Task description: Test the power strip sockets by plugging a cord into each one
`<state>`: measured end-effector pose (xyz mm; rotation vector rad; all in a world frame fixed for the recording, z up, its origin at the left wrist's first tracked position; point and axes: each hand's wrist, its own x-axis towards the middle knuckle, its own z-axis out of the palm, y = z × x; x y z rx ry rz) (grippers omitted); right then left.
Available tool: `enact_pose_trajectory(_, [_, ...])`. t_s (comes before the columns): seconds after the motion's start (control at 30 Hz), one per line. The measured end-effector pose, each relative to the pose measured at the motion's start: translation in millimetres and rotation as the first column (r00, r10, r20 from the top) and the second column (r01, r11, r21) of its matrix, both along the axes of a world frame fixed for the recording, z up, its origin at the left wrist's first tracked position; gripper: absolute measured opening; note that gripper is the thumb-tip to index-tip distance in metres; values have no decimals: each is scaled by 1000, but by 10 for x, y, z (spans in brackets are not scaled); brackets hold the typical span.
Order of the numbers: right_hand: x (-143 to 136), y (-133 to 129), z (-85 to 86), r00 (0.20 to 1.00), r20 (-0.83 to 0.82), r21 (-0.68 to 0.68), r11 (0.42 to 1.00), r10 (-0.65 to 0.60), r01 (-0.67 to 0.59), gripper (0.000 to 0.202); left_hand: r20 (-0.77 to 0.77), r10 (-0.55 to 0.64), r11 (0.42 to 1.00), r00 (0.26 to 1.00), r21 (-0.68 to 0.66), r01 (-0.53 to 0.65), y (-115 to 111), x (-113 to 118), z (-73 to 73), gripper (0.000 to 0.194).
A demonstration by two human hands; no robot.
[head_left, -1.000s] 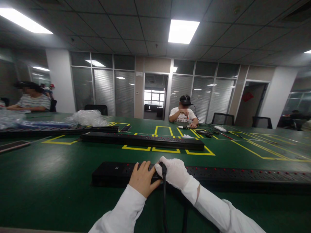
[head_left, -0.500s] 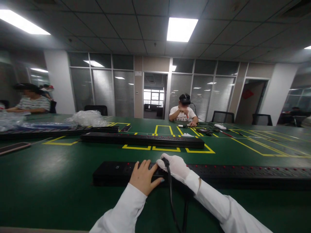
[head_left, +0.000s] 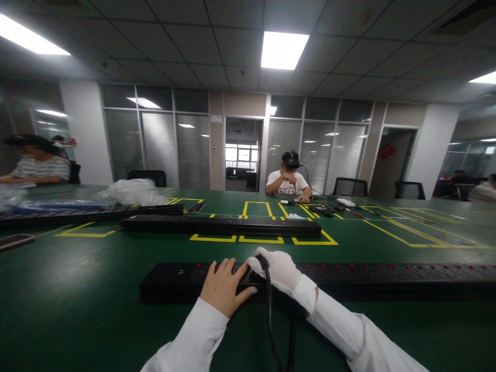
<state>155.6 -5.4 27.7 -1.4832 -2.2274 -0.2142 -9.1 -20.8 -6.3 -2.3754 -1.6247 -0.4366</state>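
Note:
A long black power strip [head_left: 170, 281] with a row of small red lights lies across the table before me. My bare left hand [head_left: 222, 285] rests on its top near the left end, fingers spread. Just to the right, my white-gloved right hand [head_left: 281, 268] grips a black power plug [head_left: 262, 262] against the strip's top face. How far the plug sits in a socket is hidden by my fingers. Its black cord [head_left: 270, 320] hangs toward me, and another dark cable [head_left: 292, 343] runs beside it.
Behind lies a second black power strip [head_left: 220, 226] by yellow tape marks on the green table [head_left: 96, 320]. Farther left are clear plastic wrap [head_left: 134, 192] and a phone [head_left: 15, 241]. A person [head_left: 289, 178] sits opposite, near cables and a white adapter [head_left: 345, 202].
The view has shifted slightly, so everything sits a little more to the left. Both hands keep the same places on the strip, with the plug still in my right hand.

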Motion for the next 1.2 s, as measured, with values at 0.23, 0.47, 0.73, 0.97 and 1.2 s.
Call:
enact_pose_trajectory(0.23, [153,66,43,980,-145,-120,980,140,-158,36,-26,16,999,1000,33,-15,4,18,-31,53])
enact_pose_trajectory(0.47, [210,35,76,958,-173,-133,958,230,-254,34,-17,-7,1000,1000,20,7,2,-7,-3,54])
enact_pose_trajectory(0.73, [345,31,166,958,-216,-97,972,188,-212,34,1,-7,1000,1000,25,7,-11,-3,4,53])
enact_pose_trajectory(0.97, [405,35,203,982,-127,-119,981,138,-153,34,-3,-16,1000,1000,3,16,-13,-6,19,56])
enact_pose_trajectory(1.2, [377,33,180,989,-51,-53,988,140,-142,32,-5,11,999,1000,47,-11,2,4,-22,55])
